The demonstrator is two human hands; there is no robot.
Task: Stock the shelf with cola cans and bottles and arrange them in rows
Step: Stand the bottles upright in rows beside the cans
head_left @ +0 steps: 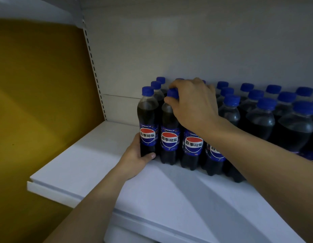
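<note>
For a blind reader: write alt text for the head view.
The left hand grips the leftmost front bottle near its base and the right hand holds the neighbouring bottle by its cap, among rows of blue-capped cola bottles on a white shelf. A yellow wall is at left.

I am facing a white slotted upright rail, which is slanting down through my view with its dark slots lining up in a single column. Left of the rail, a mustard-yellow wall is filling that whole side and darkening toward the bottom. Right of the rail, a plain white back panel is stretching away, and a thin horizontal seam is crossing it low down, starting just beside the rail. Above the rail's top end, the pale underside of an upper shelf is jutting toward me.
</note>
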